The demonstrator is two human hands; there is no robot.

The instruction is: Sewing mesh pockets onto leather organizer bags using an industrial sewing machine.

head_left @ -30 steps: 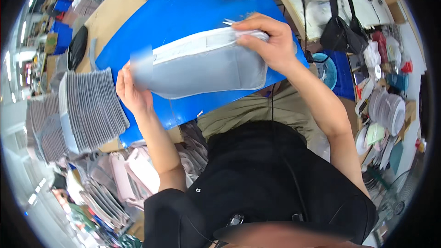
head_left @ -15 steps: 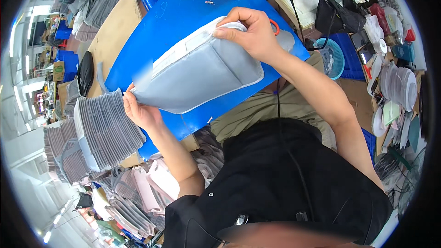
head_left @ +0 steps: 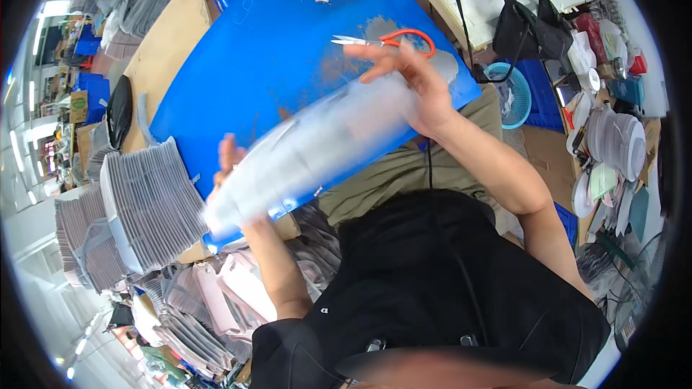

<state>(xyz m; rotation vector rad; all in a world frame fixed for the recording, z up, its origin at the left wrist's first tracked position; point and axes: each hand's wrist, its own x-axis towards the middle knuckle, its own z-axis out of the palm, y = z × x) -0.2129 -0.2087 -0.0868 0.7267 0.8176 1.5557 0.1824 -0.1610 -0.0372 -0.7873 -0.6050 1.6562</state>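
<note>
The right hand [head_left: 425,90] stands at the upper right end of a pale grey fabric panel [head_left: 310,148], its fingers stretched out and a little apart; from here I cannot tell whether it grips that end or only steadies it. The left hand [head_left: 229,158] is at the other end, fingertips showing past the panel's far edge and wrist below the near one. The rest of it is covered, so I can't say how firmly it closes.

The panel, smeared by blur, spans the gap between the two. Its long axis runs aslant, low on the left and higher toward the right, so it lies leftward of the right hand and rightward of the left, neither being clearly nearer.

Under it spreads the blue tabletop [head_left: 223,86]. Scissors with orange-red handles [head_left: 389,41] lie there just beyond the right hand, much nearer to it than to the left; whether fingers touch the blades is unclear. Out past the left hand stands a thick stack of grey pieces [head_left: 155,198]. Farther off, to the right, I see a light blue basket [head_left: 528,95] and a hanging black bag [head_left: 519,32].
</note>
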